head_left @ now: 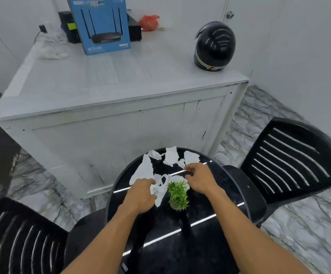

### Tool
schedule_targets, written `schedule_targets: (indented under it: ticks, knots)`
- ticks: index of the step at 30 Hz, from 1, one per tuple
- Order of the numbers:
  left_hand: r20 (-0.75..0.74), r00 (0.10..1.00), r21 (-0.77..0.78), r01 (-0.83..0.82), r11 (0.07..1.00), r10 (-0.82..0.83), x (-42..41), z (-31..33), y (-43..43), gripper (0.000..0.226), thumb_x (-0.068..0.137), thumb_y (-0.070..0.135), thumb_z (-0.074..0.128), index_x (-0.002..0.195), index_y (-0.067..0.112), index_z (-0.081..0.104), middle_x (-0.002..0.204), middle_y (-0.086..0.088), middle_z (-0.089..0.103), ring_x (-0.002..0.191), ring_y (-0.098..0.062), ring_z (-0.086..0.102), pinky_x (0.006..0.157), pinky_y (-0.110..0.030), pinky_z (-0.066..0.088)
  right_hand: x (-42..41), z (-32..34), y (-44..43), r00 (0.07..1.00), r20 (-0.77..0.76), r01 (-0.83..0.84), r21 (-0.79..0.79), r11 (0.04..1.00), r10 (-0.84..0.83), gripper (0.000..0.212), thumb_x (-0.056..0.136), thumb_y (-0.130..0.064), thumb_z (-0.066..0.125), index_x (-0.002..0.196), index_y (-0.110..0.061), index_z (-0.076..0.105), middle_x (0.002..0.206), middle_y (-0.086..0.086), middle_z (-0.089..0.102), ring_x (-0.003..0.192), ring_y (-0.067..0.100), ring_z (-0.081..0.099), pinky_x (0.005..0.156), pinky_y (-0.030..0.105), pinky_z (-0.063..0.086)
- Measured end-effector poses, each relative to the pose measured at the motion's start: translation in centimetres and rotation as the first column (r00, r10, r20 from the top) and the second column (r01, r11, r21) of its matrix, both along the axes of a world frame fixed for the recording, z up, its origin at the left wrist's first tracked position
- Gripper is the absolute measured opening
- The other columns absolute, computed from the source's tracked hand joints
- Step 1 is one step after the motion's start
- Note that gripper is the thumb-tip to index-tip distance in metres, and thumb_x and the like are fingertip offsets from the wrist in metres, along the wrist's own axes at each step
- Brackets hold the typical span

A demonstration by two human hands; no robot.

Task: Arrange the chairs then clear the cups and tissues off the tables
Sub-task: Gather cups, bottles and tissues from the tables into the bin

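Head: left hand [141,194], right hand [200,179] amid tissues [143,171]

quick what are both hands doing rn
left hand: grips crumpled tissue
right hand: fingers curled by the tissue scraps, hold cannot be told

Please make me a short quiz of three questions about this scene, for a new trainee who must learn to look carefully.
1. True or false: cups stand on the round black table among the torn tissues.
2. The small green plant stands: A) left of both hands; B) between the left hand and the right hand; C) right of both hands.
3. Which hand grips a crumpled tissue?

Key: 1 false, no cup shows on it. 2 B. 3 the left hand.
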State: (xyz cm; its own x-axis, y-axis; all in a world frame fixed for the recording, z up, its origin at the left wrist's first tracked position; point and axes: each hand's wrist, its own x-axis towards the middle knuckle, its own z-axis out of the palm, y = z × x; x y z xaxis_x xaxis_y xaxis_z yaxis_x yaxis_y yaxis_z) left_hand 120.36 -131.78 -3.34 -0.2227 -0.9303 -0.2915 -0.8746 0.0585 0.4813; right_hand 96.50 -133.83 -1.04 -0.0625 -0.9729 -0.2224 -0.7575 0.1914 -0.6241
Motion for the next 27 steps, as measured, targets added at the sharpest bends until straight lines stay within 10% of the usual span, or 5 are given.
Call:
schedule_targets:
  ticks: [10,15,19,24,27]
  knots:
    - [-0.019,0.996,0.202,-0.08,0.976,0.086,-4.1,-5.0,-3.1,0.071,0.086,0.023,0.075,0.149,0.028,0.042,0.146,0.001,0.049,0.136,-0.021,0.042,0.113,-0.037,0.036,-2.4,-8.6,-6.7,0.966,0.003,-0.251,0.275,0.928,0.26,0.049,0.081,-0.003,0.066,0.127,-0.019,0.064,0.131,0.001,0.063,0.122,0.018,0.058,0.1,0.027,0.047]
    - [0.045,0.99,0.215,-0.137,0.967,0.131,-4.6,-7.0,-3.1,0.041,0.091,0.016,0.065,0.131,0.027,0.063,0.126,0.002,0.065,0.119,-0.022,0.058,0.1,-0.035,0.048,-1.8,-11.1,-7.3,0.922,-0.033,-0.36,0.3,0.883,0.386,0.058,0.079,-0.008,0.073,0.134,-0.022,0.06,0.14,-0.001,0.055,0.129,0.02,0.051,0.107,0.032,0.043]
    - [0.017,0.985,0.111,-0.173,0.979,0.172,-4.8,-7.1,-3.6,0.017,0.092,0.016,0.058,0.099,0.02,0.073,0.1,0.004,0.068,0.101,-0.019,0.06,0.087,-0.035,0.05,-2.0,-12.4,-7.0,0.888,-0.113,-0.409,0.247,0.879,0.445,0.046,0.081,-0.002,0.065,0.123,-0.021,0.068,0.122,-0.004,0.06,0.119,0.018,0.055,0.1,0.03,0.045]
    - [-0.027,0.998,0.171,-0.059,0.983,0.065,-5.2,-8.3,-4.2,0.048,0.08,0.024,0.07,0.127,0.031,0.059,0.125,0.01,0.057,0.12,-0.013,0.047,0.102,-0.037,0.045,-2.7,-13.1,-6.9,0.916,-0.053,-0.38,0.211,0.901,0.399,0.038,0.082,-0.001,0.058,0.11,-0.02,0.075,0.11,0.001,0.071,0.106,0.023,0.064,0.093,0.035,0.05]
    - [0.029,0.999,0.194,-0.029,0.98,0.024,-5.8,-10.0,-3.4,0.017,0.075,0.027,0.067,0.091,0.027,0.063,0.093,0.012,0.059,0.088,-0.013,0.058,0.078,-0.041,0.055,-3.3,-13.3,-7.2,0.921,-0.012,-0.385,0.126,0.914,0.39,0.017,0.09,-0.02,0.062,0.1,-0.018,0.075,0.095,0.0,0.068,0.094,0.021,0.06,0.083,0.035,0.047]
